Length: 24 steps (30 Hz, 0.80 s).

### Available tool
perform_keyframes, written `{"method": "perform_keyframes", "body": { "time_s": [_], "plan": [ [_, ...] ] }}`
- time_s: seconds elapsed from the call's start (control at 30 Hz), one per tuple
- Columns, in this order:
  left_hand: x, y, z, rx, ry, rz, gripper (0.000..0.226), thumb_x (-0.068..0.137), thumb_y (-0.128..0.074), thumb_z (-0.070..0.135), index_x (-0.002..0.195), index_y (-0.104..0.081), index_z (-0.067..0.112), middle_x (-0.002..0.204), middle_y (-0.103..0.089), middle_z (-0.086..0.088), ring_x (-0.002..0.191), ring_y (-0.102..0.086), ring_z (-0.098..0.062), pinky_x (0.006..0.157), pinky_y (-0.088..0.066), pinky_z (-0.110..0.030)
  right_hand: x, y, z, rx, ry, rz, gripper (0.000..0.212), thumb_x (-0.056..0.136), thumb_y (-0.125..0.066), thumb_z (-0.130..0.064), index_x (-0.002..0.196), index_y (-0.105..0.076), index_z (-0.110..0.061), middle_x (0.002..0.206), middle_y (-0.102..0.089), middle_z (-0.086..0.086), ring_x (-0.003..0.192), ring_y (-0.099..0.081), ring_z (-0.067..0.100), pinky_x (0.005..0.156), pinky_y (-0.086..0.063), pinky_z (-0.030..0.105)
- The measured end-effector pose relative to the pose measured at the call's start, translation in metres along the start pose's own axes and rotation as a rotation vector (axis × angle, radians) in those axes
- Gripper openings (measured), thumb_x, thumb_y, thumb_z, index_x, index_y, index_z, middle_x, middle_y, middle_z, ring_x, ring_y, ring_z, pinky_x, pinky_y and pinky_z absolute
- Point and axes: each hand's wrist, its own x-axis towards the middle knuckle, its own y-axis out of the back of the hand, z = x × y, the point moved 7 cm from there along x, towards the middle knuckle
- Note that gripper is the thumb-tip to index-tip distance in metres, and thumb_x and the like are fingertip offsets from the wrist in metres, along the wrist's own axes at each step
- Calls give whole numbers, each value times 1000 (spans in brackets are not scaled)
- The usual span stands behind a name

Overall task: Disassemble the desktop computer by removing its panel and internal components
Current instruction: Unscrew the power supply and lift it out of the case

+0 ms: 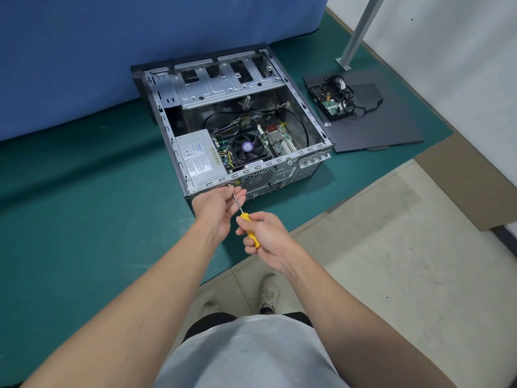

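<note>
An open desktop case (306, 116) lies on its side on the green table, showing a silver power supply (200, 156), a CPU fan (249, 148) and the motherboard (275, 134). My right hand (265, 236) grips the yellow handle of a screwdriver (249, 229), whose tip meets a screw (229, 185) on the case's rear edge by the power supply. My left hand (218, 204) pinches the metal shaft just below the tip.
The removed dark side panel (389, 127) lies to the right of the case, with a hard drive and cables (334, 100) on it. A blue partition (112, 51) stands behind. A metal post (358, 35) rises at the back right. The green table's front edge (307, 222) runs just under my hands.
</note>
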Motion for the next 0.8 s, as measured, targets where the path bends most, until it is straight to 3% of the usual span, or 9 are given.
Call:
{"method": "perform_keyframes", "body": {
  "time_s": [0.07,0.17,0.3,0.4,0.53,0.7,0.8],
  "plan": [
    [0,3,0,1,9,34,5,89,-58,-8,86,-62,-9,85,-70,-23,71,-72,-28,63,-60,-30,-1,-3,2,69,-48,-39,22,96,-55,-26,93,-57,-4,71,-58,8,48,-39,11,44,-29,23],
    [0,6,1,-18,18,53,5,87,-63,-5,89,-63,-9,86,-71,-23,74,-73,-29,63,-60,-30,-3,-1,2,120,-75,-38,28,100,-47,-21,98,-60,4,73,-62,11,53,-46,13,49,-36,23],
    [-2,2,-1,-62,42,-27,8,91,-58,-3,94,-62,-9,94,-70,-26,79,-73,-31,65,-60,-30,-4,3,-5,4,-7,24,20,94,-58,-18,101,-60,1,77,-65,11,54,-53,13,48,-43,24],
    [-5,-1,-2,-118,67,-95,11,93,-53,-2,97,-59,-10,97,-69,-28,82,-73,-32,68,-60,-32,-3,3,-10,-11,23,48,17,93,-60,-20,95,-59,-4,75,-62,10,48,-46,11,40,-36,20],
    [-6,-2,-2,-149,105,-132,19,91,-47,-2,106,-57,-10,99,-69,-29,86,-72,-34,68,-60,-33,-3,3,-12,-32,5,71,31,98,-51,-29,90,-61,-1,69,-61,9,47,-40,9,39,-29,19],
    [-4,-1,0,-90,65,-64,10,90,-51,-4,93,-59,-9,94,-69,-30,80,-72,-35,69,-61,-36,-4,1,-13,-99,2,70,20,97,-53,-24,99,-57,-4,74,-62,7,54,-52,12,46,-42,22],
    [-4,0,-1,-84,38,6,4,88,-56,-6,87,-60,-9,90,-69,-29,74,-72,-32,68,-61,-35,-3,3,-16,-137,13,102,17,94,-60,-22,100,-53,-7,74,-62,8,47,-46,11,39,-32,20]
  ]
}}
